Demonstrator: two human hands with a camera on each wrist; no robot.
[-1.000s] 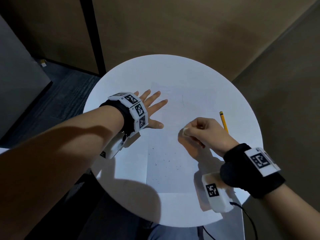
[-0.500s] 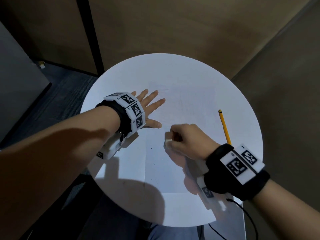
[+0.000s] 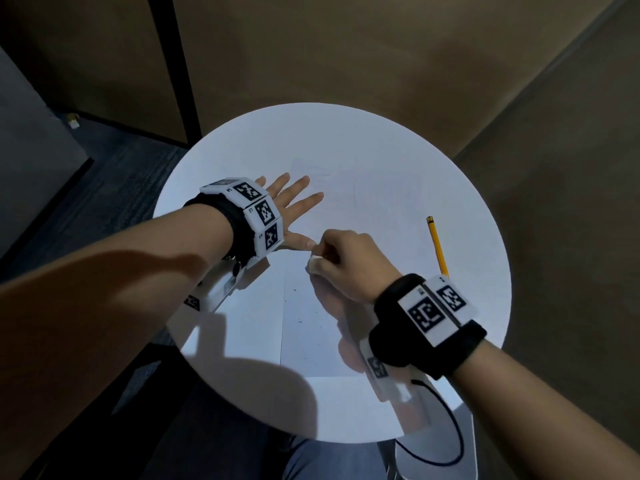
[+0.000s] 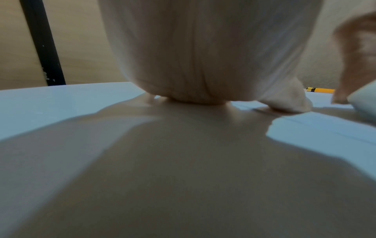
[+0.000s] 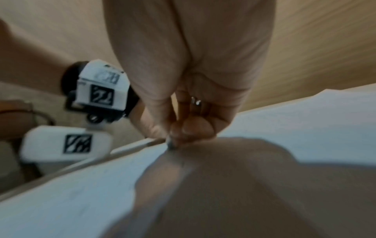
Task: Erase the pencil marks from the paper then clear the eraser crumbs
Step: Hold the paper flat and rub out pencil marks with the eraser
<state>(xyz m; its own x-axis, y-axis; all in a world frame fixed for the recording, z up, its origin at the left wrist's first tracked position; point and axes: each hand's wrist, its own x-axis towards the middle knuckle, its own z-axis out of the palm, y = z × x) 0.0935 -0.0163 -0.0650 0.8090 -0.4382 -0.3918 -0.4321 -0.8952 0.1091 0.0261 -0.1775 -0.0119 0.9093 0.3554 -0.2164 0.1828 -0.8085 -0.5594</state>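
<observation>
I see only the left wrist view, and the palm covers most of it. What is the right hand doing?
Observer: In the head view the right hand grips a white eraser and holds it down on the paper, close to the left hand.
Operator: Are there crumbs on the paper?
Observer: Yes, a few dark specks lie on it, nearer the person than the eraser.
Operator: And the left hand's fingers?
Observer: They are straight and spread, flat over the paper's left edge.

white eraser [image 3: 314, 264], yellow pencil [image 3: 437, 244], white round table [image 3: 363, 140]
</observation>
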